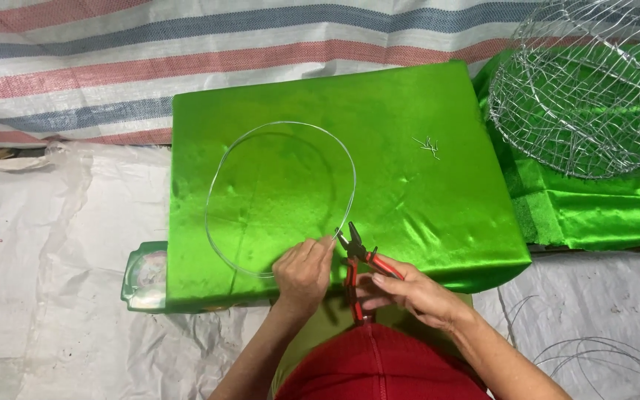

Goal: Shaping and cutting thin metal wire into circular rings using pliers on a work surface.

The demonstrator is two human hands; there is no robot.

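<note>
Pliers with red handles are gripped in the right hand, fingers closed round the handles, nose set at the joint of a thin wire hoop. The left hand has its fingers pinched shut on the wire just beside the plier nose. The hoop lies flat on the green satin cover of a box-shaped work surface, its near arc at the hands, its far arc toward the middle of the cover.

Judgement: the joint is best served by holding the two wire ends steady and level against the cover, gripping squarely with the plier tips, and turning without pulling the hoop out of round.

Left of the hands, a green tin with a round pale label shows from under the cover's edge; its print is too small to tell. Farther on, short wire offcuts lie on the cover. At far right stands a domed wire-mesh basket; behind all, a striped woven sheet in red, blue and white.
</note>
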